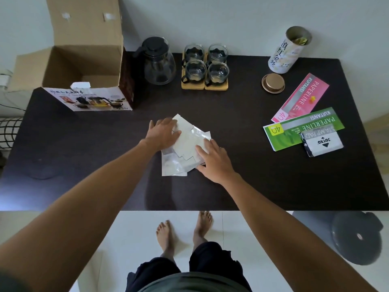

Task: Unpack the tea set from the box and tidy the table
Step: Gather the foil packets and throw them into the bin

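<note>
A: What is sitting nearest to you?

B: My two arms are reaching out over the table (84,157). The left hand (163,133) is lying flat on a pile of packing (185,148), fingers spread and loose, gripping nothing. The right hand (212,159) is pressing down on the pile's near right side, also flat and unclenched.

A: What is the packing looking like?

B: White card pieces and clear shiny plastic bags are overlapping in a loose heap, at the middle of the table, well in front of the cups.

A: And the tea set?

B: It is standing along the far edge. The pot (159,62) is clear glass with a black lid and handle. Just right of the pot, four glass cups (205,64) with black handles are sitting two by two on wooden coasters (205,86).

A: The box?

B: The box (84,70) is standing open just left of the pot, flaps up, a printed picture on its near side.

A: Anything else?

B: Far right of the pot, an open tin (288,51) is standing with its lid (273,83) lying just before it.
</note>
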